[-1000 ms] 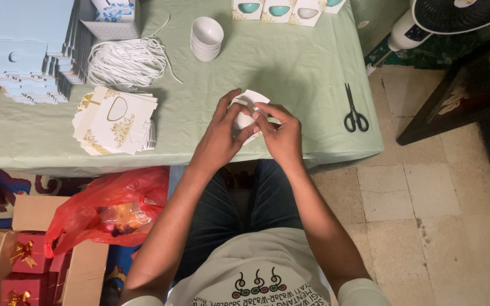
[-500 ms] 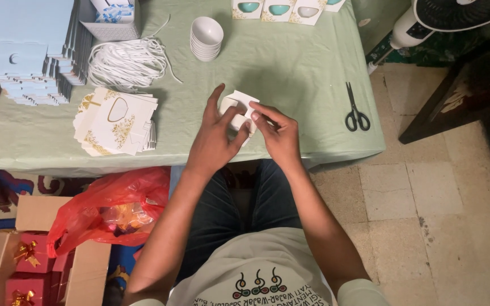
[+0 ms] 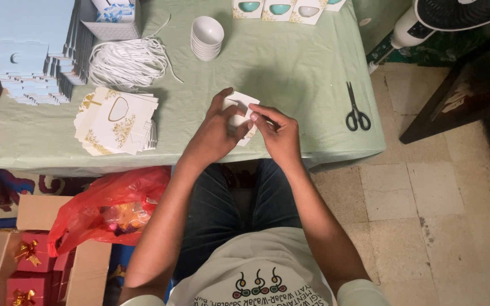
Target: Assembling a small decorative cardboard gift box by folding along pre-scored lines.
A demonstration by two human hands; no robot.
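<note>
We held a small white folded card box (image 3: 244,111) pinched between both hands, our left hand (image 3: 214,136) and right hand (image 3: 279,136) pressed close together at the near edge of the green-clothed table (image 3: 290,68). Leftward lay a stack of cream gold-printed flat cards (image 3: 117,120); black scissors (image 3: 357,110) rested right; farther off stood stacked white bowls (image 3: 207,38)

Scissors (image 3: 357,110), bowl stack (image 3: 207,38), cord (image 3: 129,62)
</note>
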